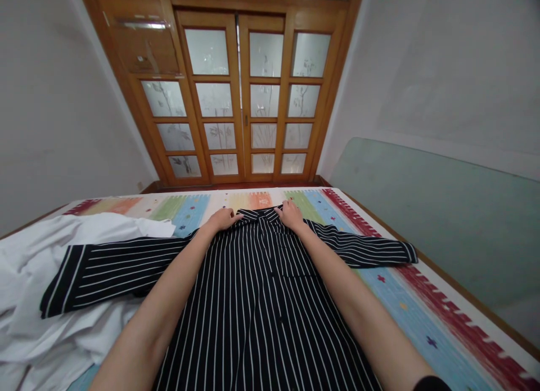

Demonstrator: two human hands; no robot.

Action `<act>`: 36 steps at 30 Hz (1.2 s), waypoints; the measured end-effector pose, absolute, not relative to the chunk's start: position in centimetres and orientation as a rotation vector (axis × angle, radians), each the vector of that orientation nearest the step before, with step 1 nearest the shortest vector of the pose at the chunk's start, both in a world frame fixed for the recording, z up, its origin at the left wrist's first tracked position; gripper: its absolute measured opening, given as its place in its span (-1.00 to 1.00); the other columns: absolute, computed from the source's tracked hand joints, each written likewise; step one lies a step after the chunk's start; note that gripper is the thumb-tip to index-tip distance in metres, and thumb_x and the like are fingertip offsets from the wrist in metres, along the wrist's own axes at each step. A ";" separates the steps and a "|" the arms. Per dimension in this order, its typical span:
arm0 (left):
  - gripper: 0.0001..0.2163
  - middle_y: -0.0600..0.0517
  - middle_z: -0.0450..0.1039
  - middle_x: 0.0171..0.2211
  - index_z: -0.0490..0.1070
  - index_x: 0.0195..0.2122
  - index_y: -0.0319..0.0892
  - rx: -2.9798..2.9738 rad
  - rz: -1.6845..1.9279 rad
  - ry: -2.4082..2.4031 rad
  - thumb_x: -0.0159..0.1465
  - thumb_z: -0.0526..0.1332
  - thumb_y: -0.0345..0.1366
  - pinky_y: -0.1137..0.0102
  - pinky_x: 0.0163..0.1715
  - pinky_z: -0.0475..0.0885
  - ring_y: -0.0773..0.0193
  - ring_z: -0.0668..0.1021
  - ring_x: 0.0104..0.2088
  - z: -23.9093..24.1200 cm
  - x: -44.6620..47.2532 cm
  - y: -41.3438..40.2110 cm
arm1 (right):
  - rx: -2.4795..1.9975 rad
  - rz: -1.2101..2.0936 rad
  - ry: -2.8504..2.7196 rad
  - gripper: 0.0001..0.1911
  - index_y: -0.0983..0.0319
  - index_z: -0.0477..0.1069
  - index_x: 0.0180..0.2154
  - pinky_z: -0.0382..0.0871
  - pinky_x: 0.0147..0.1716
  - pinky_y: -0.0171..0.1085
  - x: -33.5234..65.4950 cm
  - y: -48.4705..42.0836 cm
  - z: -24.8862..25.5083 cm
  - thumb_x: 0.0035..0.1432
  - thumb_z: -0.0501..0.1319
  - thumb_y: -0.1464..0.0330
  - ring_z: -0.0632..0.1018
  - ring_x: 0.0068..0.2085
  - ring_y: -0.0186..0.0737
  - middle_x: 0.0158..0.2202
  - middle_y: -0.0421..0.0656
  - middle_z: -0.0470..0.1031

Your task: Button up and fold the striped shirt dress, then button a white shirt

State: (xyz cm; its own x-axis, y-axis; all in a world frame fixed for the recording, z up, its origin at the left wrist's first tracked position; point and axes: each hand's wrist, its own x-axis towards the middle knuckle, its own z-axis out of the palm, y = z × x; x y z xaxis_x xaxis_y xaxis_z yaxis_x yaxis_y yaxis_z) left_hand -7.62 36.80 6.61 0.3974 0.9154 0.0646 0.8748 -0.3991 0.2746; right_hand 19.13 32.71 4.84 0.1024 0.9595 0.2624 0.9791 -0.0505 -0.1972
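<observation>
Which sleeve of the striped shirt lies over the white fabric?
The sleeve on the person's left: its cuff end rests on the white fabric, while the other sleeve lies on the multicoloured patterned mat.

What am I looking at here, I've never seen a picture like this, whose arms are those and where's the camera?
There's no robot: the arms belong to a person wearing the camera on their head, looking forward and down. Their left hand and right hand pinch the collar of a striped shirt. It lies front up on a patterned cover, one sleeve over white cloth. Beyond are wooden doors with glass panes.
</observation>
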 end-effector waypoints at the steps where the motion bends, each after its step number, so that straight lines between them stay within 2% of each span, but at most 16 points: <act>1: -0.59 -0.17 0.57 -0.31 0.51 -0.35 -0.21 2.447 0.272 1.566 0.25 0.10 0.05 0.32 -0.20 0.41 0.04 0.58 -0.22 6.7 -8.0 36.6 | -2.063 -0.080 -1.898 -0.53 0.41 0.33 0.06 0.25 0.04 -0.11 19.8 32.6 4.8 0.36 -0.02 0.17 0.39 0.08 0.06 0.06 0.21 0.38; 5: -0.68 -0.07 0.60 -0.29 0.52 -0.37 -0.16 2.418 0.227 1.513 0.23 0.14 -0.02 0.40 -0.20 0.39 0.13 0.58 -0.22 7.0 -8.5 36.1 | -2.024 -0.003 -2.009 -0.51 0.38 0.47 -0.12 0.24 0.02 -0.20 22.6 32.0 4.8 0.38 -0.07 0.15 0.46 0.02 -0.02 -0.06 0.15 0.49; 8: -0.70 -0.10 0.60 -0.22 0.53 -0.34 -0.16 2.373 0.222 1.586 0.26 0.09 -0.10 0.40 -0.16 0.39 0.12 0.58 -0.16 7.0 -8.1 36.4 | -1.949 0.096 -2.141 -0.57 0.32 0.51 -0.20 0.29 -0.06 -0.26 24.2 31.3 5.0 0.36 0.00 0.16 0.52 -0.08 -0.10 -0.15 0.05 0.54; 11: -0.66 -0.20 0.60 -0.28 0.54 -0.39 -0.22 2.296 0.159 1.715 0.27 0.08 -0.10 0.35 -0.17 0.40 0.04 0.59 -0.15 6.8 -7.2 37.2 | -1.962 0.107 -2.137 -0.70 0.29 0.49 -0.13 0.29 -0.07 -0.28 24.9 30.6 5.0 0.29 0.14 0.22 0.51 -0.06 -0.14 -0.09 0.00 0.54; 13: -0.72 -0.24 0.59 -0.30 0.55 -0.38 -0.24 2.246 0.105 1.788 0.20 0.18 -0.12 0.34 -0.19 0.41 -0.01 0.59 -0.14 6.6 -6.5 37.7 | -2.014 0.103 -2.094 -0.73 0.28 0.47 -0.10 0.29 -0.06 -0.27 24.9 30.2 4.9 0.26 0.19 0.25 0.51 -0.03 -0.12 -0.06 0.01 0.53; 18: -0.71 -0.31 0.58 -0.21 0.55 -0.28 -0.29 2.171 0.064 1.873 0.00 0.37 -0.22 0.34 -0.19 0.44 -0.08 0.57 -0.08 6.5 -5.3 38.6 | -2.161 0.107 -1.994 -0.69 0.28 0.44 -0.06 0.32 -0.11 -0.21 24.5 29.7 5.1 0.27 0.17 0.23 0.53 -0.05 -0.01 -0.10 0.08 0.54; 20: -0.75 -0.31 0.58 -0.19 0.54 -0.29 -0.30 2.162 0.089 1.888 0.02 0.35 -0.29 0.35 -0.19 0.43 -0.07 0.57 -0.08 6.6 -5.0 38.7 | -2.207 0.109 -1.982 -0.68 0.27 0.43 -0.04 0.32 -0.13 -0.20 24.3 29.6 5.3 0.28 0.15 0.21 0.53 -0.05 0.00 -0.09 0.08 0.54; 23: -0.84 -0.24 0.57 -0.16 0.53 -0.27 -0.26 2.172 0.189 1.902 0.14 0.23 -0.35 0.38 -0.14 0.41 0.01 0.56 -0.05 6.7 -4.9 38.7 | -2.235 0.100 -1.992 -0.68 0.25 0.41 -0.03 0.32 -0.13 -0.20 24.1 29.5 5.4 0.29 0.12 0.21 0.53 -0.04 0.00 -0.08 0.07 0.54; 26: -0.80 -0.17 0.56 -0.11 0.49 -0.17 -0.24 2.175 0.311 1.907 0.23 0.13 -0.37 0.41 -0.10 0.39 0.10 0.55 -0.03 6.5 -5.0 38.4 | -2.262 0.083 -1.979 -0.68 0.23 0.41 -0.03 0.32 -0.13 -0.19 24.0 29.4 5.4 0.30 0.11 0.19 0.53 -0.04 0.01 -0.08 0.06 0.53; 29: -0.75 -0.12 0.56 -0.11 0.46 -0.10 -0.23 2.161 0.370 1.889 0.20 0.14 -0.41 0.46 -0.15 0.40 0.19 0.56 -0.09 6.1 -5.1 38.4 | -2.293 0.051 -1.970 -0.66 0.22 0.40 -0.02 0.33 -0.13 -0.17 23.8 29.3 5.4 0.30 0.10 0.17 0.53 -0.04 0.03 -0.08 0.07 0.52; 32: -0.73 -0.08 0.58 -0.15 0.48 -0.14 -0.22 2.150 0.359 1.853 0.12 0.17 -0.46 0.52 -0.23 0.39 0.25 0.58 -0.16 6.0 -5.4 38.7 | -2.330 0.022 -1.969 -0.64 0.22 0.40 0.00 0.33 -0.13 -0.16 23.8 29.0 5.5 0.31 0.08 0.16 0.53 -0.03 0.03 -0.07 0.08 0.52; 36: -0.84 -0.10 0.60 -0.32 0.55 -0.33 -0.24 2.140 0.255 1.834 0.03 0.26 -0.42 0.49 -0.29 0.39 0.17 0.59 -0.22 6.5 -6.2 39.6 | -2.377 -0.015 -1.920 -0.62 0.23 0.40 0.00 0.34 -0.14 -0.17 24.1 28.8 5.7 0.31 0.07 0.14 0.53 -0.03 0.04 -0.07 0.08 0.52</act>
State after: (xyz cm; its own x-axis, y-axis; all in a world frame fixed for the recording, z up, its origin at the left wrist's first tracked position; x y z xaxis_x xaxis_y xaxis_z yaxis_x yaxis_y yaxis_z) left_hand -6.21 39.64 6.45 0.1642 0.9842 -0.0657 0.9291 -0.1319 0.3456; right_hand 24.13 28.77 5.75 0.2117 0.9754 0.0617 0.9762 -0.2081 -0.0604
